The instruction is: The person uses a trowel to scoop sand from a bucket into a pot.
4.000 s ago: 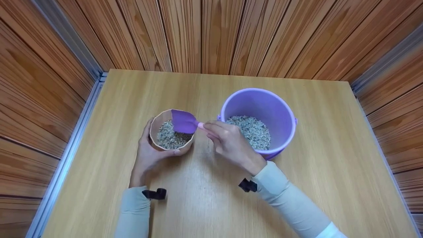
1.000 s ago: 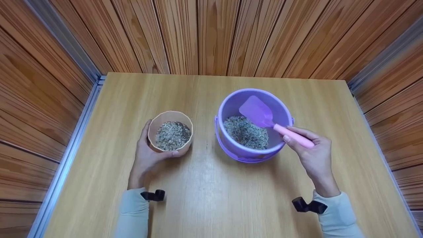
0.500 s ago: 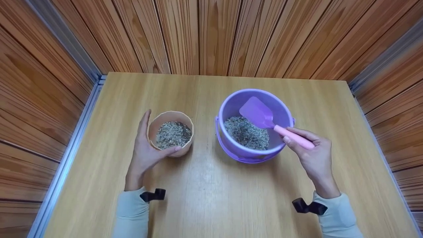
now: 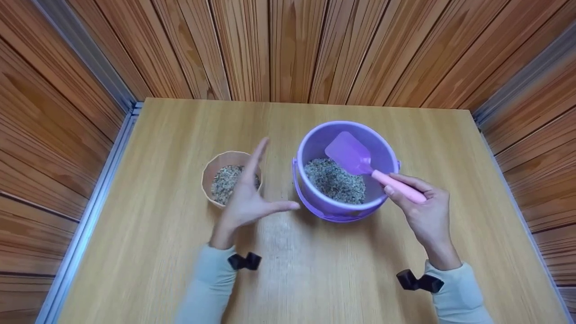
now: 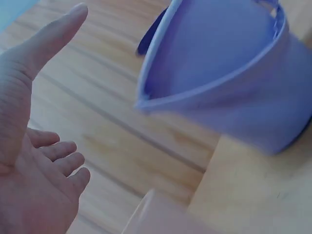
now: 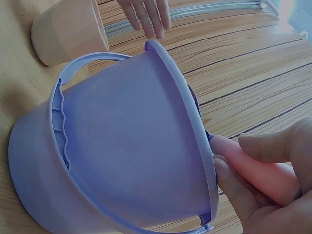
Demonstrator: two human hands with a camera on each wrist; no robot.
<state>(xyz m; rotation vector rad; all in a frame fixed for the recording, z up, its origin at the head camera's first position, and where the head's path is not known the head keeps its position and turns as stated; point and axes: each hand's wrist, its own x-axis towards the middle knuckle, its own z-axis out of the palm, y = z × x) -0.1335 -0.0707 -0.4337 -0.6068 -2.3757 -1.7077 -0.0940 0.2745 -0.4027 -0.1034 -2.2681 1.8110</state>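
Note:
My left hand (image 4: 249, 198) is spread between the pot and the bucket, thumb pointing at the bucket, with nothing in its grasp. Behind it, partly covered, a peach-coloured pot (image 4: 208, 179) holds grey gravel (image 4: 223, 182). With my right hand (image 4: 427, 211) I grip the pink handle of a toy shovel (image 4: 351, 155). Its purple blade lies over the mouth of a purple bucket (image 4: 344, 208), which has more gravel (image 4: 333, 182) inside. In the right wrist view, my fingertips are right at the bucket's rim, and the bucket's handle (image 6: 61, 124) hangs down its side.
Everything stands on a light wooden table (image 4: 288, 279). Wood-plank walls (image 4: 292, 49) rise behind the table and on both sides, with a metal rail (image 4: 96, 198) along the left edge.
The shovel went from over the pot to over the bucket. My left hand then let go of the pot and moved right, towards the bucket. My right hand has stayed still lately.

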